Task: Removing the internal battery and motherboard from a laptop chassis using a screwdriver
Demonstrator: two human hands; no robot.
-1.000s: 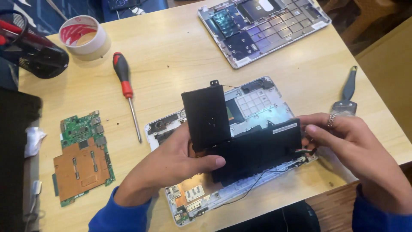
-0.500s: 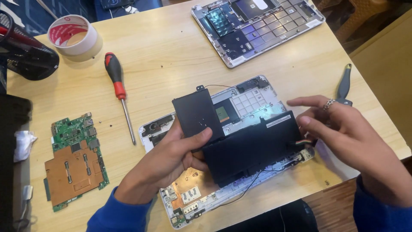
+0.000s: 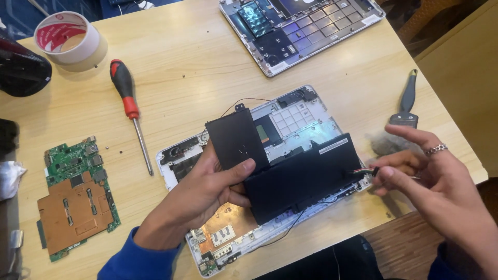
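My left hand grips a black L-shaped laptop battery near its bend, thumb on top, and holds it just above an opened white laptop base. My right hand, with a ring on one finger, pinches the small connector on the battery's coloured wires at its right end. Copper shielding shows in the base below my left wrist.
A green circuit board with a copper plate lies at the left. A red-and-black screwdriver and a tape roll sit behind it. A second opened laptop base lies at the back, a brush at the right edge.
The battery has dropped lower and flatter over the laptop base. My right hand slid off the battery's end and now pinches the wire connector beside it.
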